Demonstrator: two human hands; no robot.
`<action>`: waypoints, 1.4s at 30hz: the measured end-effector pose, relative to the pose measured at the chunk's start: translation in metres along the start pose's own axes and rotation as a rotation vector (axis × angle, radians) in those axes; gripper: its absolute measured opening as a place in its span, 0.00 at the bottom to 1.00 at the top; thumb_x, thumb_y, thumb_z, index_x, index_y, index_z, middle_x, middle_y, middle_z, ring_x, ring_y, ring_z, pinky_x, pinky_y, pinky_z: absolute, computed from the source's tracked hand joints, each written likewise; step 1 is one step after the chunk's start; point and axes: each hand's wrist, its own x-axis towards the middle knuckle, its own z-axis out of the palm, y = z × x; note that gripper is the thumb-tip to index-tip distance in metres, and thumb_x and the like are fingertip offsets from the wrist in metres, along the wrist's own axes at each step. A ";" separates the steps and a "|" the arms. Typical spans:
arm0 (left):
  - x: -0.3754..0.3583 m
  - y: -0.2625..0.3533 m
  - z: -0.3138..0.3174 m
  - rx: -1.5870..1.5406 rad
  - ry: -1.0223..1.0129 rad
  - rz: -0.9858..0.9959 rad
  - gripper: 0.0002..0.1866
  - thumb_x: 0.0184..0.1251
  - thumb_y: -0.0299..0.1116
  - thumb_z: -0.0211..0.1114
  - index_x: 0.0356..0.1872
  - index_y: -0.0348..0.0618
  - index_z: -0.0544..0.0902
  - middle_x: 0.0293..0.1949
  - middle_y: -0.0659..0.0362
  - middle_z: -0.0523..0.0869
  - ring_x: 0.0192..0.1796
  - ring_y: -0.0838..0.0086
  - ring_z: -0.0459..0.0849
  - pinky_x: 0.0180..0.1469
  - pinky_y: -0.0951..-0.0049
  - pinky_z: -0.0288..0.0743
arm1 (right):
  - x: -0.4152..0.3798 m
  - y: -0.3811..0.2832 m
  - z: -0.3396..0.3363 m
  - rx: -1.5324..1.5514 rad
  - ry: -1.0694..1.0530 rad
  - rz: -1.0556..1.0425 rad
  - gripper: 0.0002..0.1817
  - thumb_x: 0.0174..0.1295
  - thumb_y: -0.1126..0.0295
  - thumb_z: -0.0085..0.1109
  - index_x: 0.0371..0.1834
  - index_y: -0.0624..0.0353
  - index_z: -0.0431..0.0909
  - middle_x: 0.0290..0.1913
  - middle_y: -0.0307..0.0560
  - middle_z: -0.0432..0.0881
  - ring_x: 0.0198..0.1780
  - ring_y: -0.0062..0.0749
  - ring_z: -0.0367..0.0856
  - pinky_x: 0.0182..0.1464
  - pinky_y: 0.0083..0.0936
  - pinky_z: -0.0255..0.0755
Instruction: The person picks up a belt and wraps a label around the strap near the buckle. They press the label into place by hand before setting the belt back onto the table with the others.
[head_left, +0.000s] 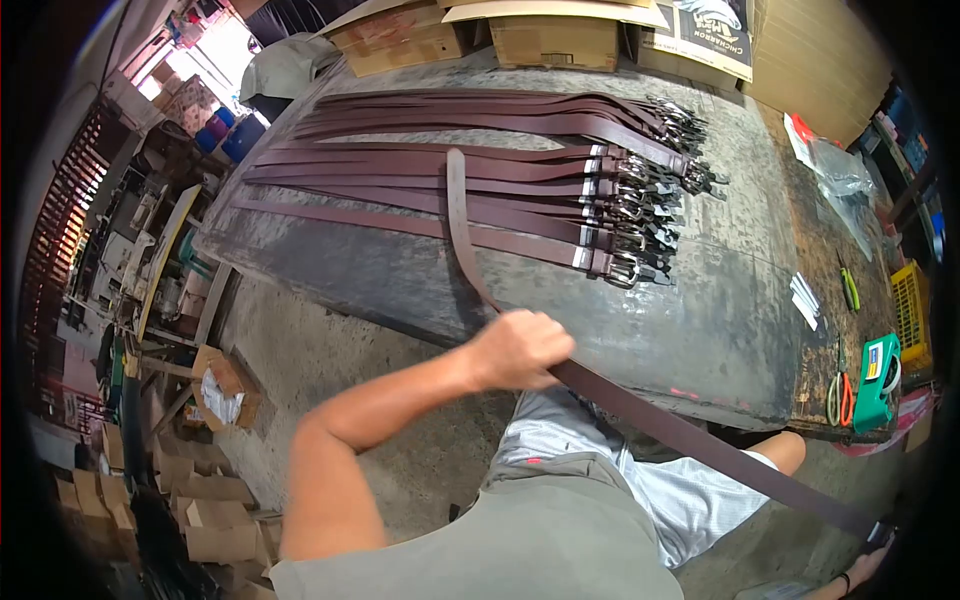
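Observation:
A long brown belt stretches across my lap, its tip end bent up over the table. My left hand is closed around the belt near the table's front edge. At the lower right, my right hand is at the belt's other end, by a shiny metal piece; its fingers are partly hidden in the dark edge of the view. On the grey table lie rows of brown belts, with metal buckles at their right ends.
Cardboard boxes line the table's back. On the right are a green tape dispenser, orange-handled scissors, green-handled pliers, white strips, a plastic bag and a yellow crate.

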 end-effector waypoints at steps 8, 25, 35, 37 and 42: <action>-0.038 -0.074 -0.166 0.578 -0.052 -0.095 0.14 0.38 0.36 0.72 0.22 0.48 0.74 0.21 0.61 0.70 0.25 0.65 0.74 0.28 0.65 0.67 | 0.016 0.100 0.035 -0.595 -0.327 -0.535 0.26 0.59 0.75 0.57 0.64 0.66 0.71 0.66 0.56 0.72 0.65 0.45 0.71 0.67 0.33 0.64; -0.005 -0.080 -0.050 0.297 -0.079 -0.190 0.24 0.50 0.40 0.74 0.50 0.43 0.82 0.56 0.50 0.80 0.59 0.56 0.78 0.59 0.56 0.72 | -0.394 -0.379 0.112 1.397 -1.045 0.621 0.08 0.68 0.78 0.53 0.41 0.53 0.64 0.37 0.43 0.78 0.36 0.27 0.82 0.34 0.29 0.84; 0.032 -0.111 0.072 0.100 0.040 -0.323 0.19 0.55 0.43 0.71 0.45 0.46 0.81 0.44 0.57 0.81 0.49 0.59 0.80 0.49 0.59 0.74 | -0.377 -0.373 0.112 1.098 -1.159 0.415 0.08 0.69 0.71 0.56 0.43 0.54 0.65 0.37 0.41 0.76 0.30 0.26 0.82 0.24 0.19 0.79; 0.023 -0.111 0.065 0.107 0.097 -0.334 0.22 0.54 0.47 0.71 0.47 0.46 0.81 0.46 0.55 0.80 0.50 0.59 0.79 0.51 0.57 0.74 | -0.377 -0.372 0.110 1.108 -1.161 0.408 0.08 0.70 0.71 0.55 0.44 0.54 0.65 0.37 0.41 0.76 0.30 0.25 0.82 0.24 0.18 0.79; -0.046 -0.161 0.007 0.468 0.087 -0.968 0.30 0.59 0.57 0.65 0.52 0.41 0.80 0.50 0.48 0.79 0.52 0.52 0.79 0.52 0.52 0.72 | -0.374 -0.367 0.116 1.120 -1.192 0.370 0.07 0.71 0.70 0.54 0.44 0.55 0.64 0.37 0.41 0.75 0.29 0.22 0.81 0.23 0.15 0.78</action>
